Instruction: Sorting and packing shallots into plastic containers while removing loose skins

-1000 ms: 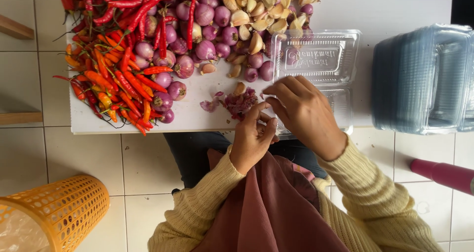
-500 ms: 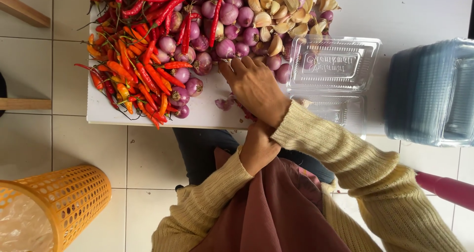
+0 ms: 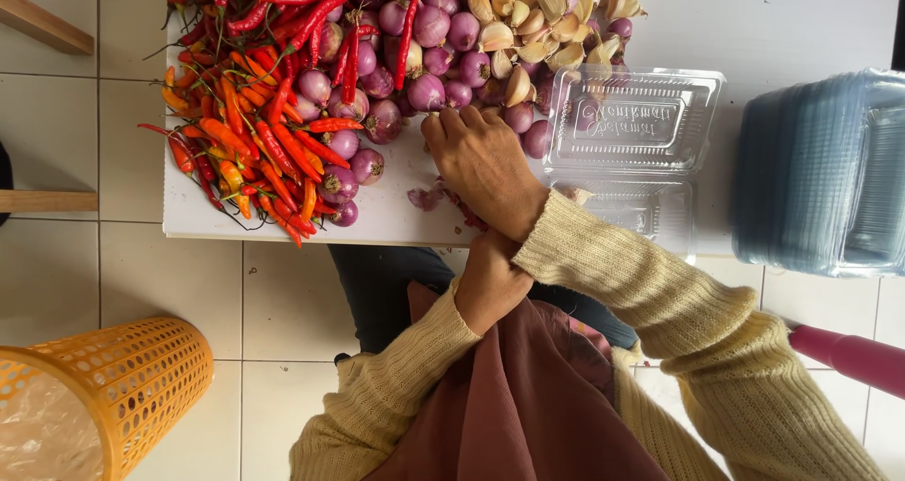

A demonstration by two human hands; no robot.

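Note:
My right hand (image 3: 485,165) lies palm down on the white table (image 3: 377,219), its fingertips touching the purple shallots (image 3: 429,92) at the near edge of the pile. My left hand (image 3: 490,288) sits curled at the table's front edge, tucked under my right wrist; what it holds, if anything, is hidden. A few shallot peels (image 3: 424,198) lie beside my right hand. Red and orange chillies (image 3: 255,141) are heaped to the left of the shallots. Garlic cloves (image 3: 528,9) lie behind them.
An open clear plastic clamshell box (image 3: 641,123) lies just right of my right hand. A stack of clear containers (image 3: 820,170) stands further right. An orange mesh basket (image 3: 113,387) sits on the tiled floor at lower left. A pink object (image 3: 848,358) is at lower right.
My right hand left the spot over the peels and stretched forward onto the shallot pile. My left hand drew back to the table edge under the right wrist.

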